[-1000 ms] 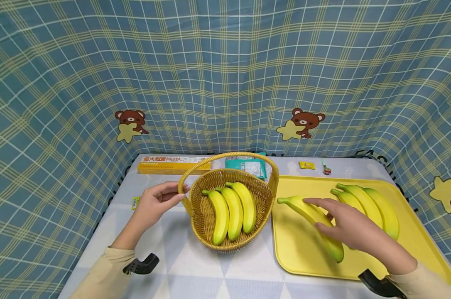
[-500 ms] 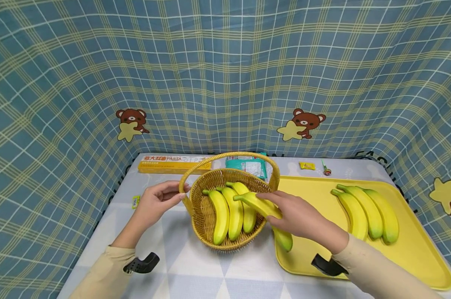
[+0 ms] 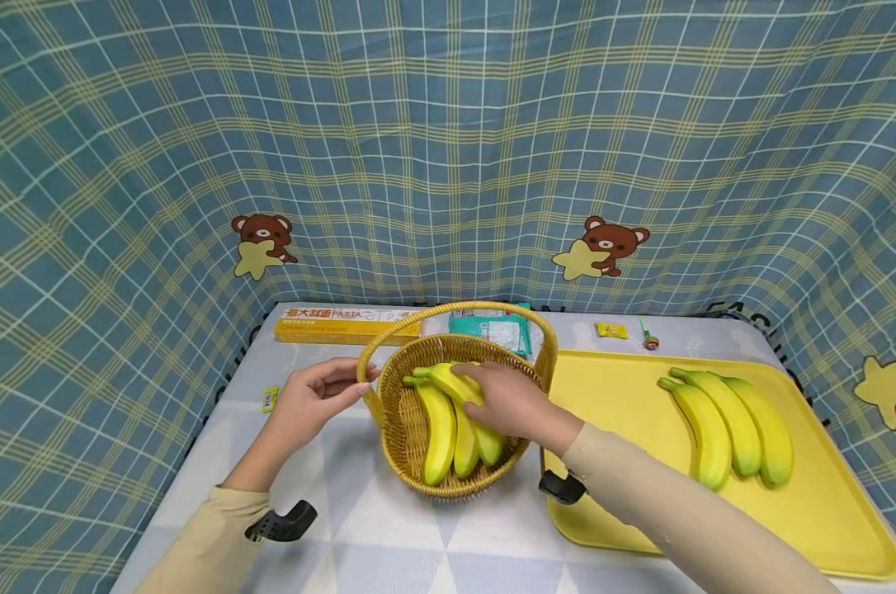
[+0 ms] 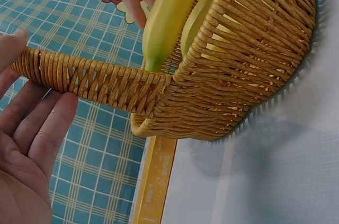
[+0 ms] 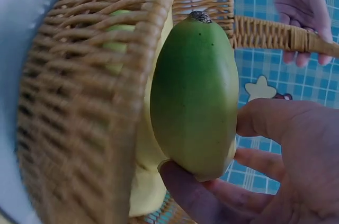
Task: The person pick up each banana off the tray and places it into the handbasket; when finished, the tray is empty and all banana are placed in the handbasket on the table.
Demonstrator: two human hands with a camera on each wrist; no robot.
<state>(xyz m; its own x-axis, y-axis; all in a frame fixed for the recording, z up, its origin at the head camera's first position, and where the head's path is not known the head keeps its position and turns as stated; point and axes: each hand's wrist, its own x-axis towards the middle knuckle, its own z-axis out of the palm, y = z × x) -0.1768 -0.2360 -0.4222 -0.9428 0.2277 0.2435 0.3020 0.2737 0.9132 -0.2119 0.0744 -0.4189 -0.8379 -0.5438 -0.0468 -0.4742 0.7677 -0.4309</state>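
A wicker basket (image 3: 403, 441) with a tall handle stands at mid-table, bananas lying inside it. My left hand (image 3: 310, 404) pinches the left side of the handle (image 4: 90, 74) between thumb and fingers. Inside the basket, my right hand (image 3: 509, 402) grips one banana (image 3: 442, 378) on top of the others; its green end (image 5: 193, 65) faces the right wrist camera. Below it, the leftmost banana (image 3: 439, 437) and the one beside it (image 3: 464, 458) show in part. The hand and held banana cover most of the third.
A yellow tray (image 3: 611, 511) at the right bears three bananas (image 3: 730, 421). Along the back lie a pasta box (image 3: 329, 332), a teal packet (image 3: 511, 334), a yellow wrapped sweet (image 3: 611, 330) and a small green-tipped item (image 3: 649, 337). A small green packet (image 3: 269, 399) lies at left.
My right hand has carried the banana from above the tray leftward into the basket, over the bananas there. The left hand has stayed at the handle.
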